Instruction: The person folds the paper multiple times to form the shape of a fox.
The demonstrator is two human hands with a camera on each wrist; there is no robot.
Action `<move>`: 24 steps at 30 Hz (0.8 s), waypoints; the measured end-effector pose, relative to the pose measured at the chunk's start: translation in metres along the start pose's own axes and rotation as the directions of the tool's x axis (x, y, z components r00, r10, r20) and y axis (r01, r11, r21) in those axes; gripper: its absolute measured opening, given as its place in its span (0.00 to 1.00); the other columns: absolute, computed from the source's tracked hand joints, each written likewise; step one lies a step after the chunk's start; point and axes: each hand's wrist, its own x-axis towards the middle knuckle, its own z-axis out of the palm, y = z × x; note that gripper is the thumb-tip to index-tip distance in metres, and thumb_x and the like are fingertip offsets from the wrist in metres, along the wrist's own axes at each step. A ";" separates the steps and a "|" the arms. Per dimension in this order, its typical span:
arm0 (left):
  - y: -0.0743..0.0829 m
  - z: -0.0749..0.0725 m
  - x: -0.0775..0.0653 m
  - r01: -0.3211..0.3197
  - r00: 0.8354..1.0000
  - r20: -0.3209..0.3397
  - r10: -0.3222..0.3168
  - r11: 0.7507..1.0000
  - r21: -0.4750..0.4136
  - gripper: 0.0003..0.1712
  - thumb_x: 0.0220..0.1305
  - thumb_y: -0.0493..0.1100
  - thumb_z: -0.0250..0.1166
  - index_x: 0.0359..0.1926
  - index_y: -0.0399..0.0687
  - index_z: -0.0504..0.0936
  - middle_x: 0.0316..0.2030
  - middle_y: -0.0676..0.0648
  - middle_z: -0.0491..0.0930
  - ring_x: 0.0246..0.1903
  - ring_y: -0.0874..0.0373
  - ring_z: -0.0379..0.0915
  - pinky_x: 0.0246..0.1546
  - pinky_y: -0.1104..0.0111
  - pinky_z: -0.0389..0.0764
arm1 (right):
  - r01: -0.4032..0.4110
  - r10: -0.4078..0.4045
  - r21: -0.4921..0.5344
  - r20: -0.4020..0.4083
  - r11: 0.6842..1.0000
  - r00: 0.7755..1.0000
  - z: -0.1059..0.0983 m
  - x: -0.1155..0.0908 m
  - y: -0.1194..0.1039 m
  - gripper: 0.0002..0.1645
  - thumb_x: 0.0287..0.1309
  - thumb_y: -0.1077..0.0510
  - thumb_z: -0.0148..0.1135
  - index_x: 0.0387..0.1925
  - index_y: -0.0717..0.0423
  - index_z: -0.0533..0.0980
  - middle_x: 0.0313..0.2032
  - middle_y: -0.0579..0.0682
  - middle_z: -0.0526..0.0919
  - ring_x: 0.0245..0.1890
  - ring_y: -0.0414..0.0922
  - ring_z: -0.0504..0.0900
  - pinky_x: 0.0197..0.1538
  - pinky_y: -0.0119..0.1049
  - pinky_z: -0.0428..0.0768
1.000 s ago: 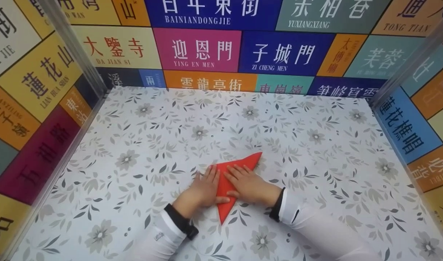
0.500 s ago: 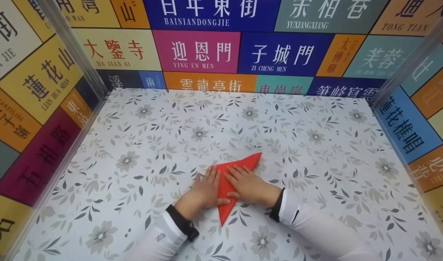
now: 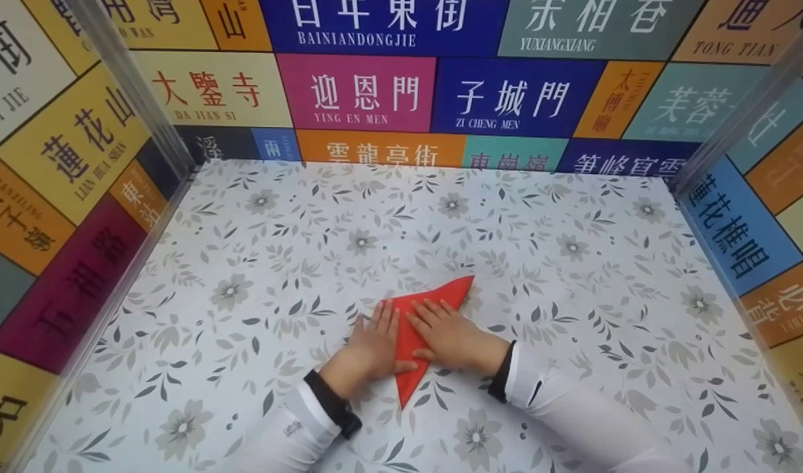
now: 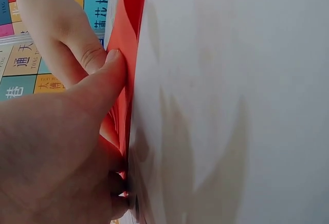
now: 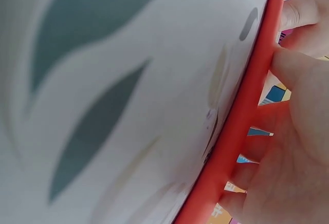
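A folded sheet of red paper (image 3: 409, 380) lies on the table, one point toward the person and another toward the upper right. My left hand (image 3: 370, 343) lies along its left edge, fingers straight and thumb across the paper. On its right side rests my right hand (image 3: 451, 336), fingers spread flat over the middle. The left wrist view shows the left thumb pressing on the red paper (image 4: 129, 44), whose layers part slightly at the top. In the right wrist view the right hand's fingers (image 5: 257, 147) touch the paper's rounded folded edge (image 5: 231, 131).
The table (image 3: 296, 236) wears a white cover with grey flowers and leaves. Panels printed with coloured street-name signs (image 3: 355, 92) stand behind it and along both sides. Clear strips (image 3: 145, 118) run up the corners.
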 end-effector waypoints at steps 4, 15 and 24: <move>0.000 -0.001 0.000 0.000 1.000 0.008 -0.001 1.000 0.011 0.58 0.60 0.74 0.51 0.75 0.39 0.46 0.76 0.39 0.42 0.76 0.45 0.35 0.71 0.46 0.52 | 0.005 -0.005 -0.008 -0.004 1.000 1.000 -0.001 -0.001 0.000 0.43 0.65 0.40 0.54 0.73 0.57 0.56 0.74 0.57 0.56 0.75 0.55 0.51 0.75 0.52 0.48; 0.000 -0.001 0.000 0.004 1.000 0.017 -0.004 1.000 0.020 0.58 0.60 0.75 0.51 0.76 0.40 0.45 0.76 0.40 0.42 0.76 0.45 0.35 0.72 0.46 0.51 | 0.020 -0.020 -0.010 -0.020 1.000 1.000 -0.005 -0.005 -0.001 0.45 0.65 0.39 0.54 0.74 0.56 0.53 0.75 0.56 0.51 0.76 0.54 0.46 0.76 0.52 0.45; 0.000 0.000 0.002 0.008 1.000 0.012 -0.009 1.000 0.021 0.58 0.60 0.74 0.52 0.76 0.40 0.45 0.76 0.40 0.41 0.76 0.45 0.35 0.72 0.46 0.52 | 0.021 -0.022 -0.024 -0.049 1.000 0.999 -0.010 -0.015 0.001 0.47 0.64 0.39 0.55 0.74 0.59 0.52 0.75 0.56 0.51 0.76 0.54 0.45 0.76 0.51 0.47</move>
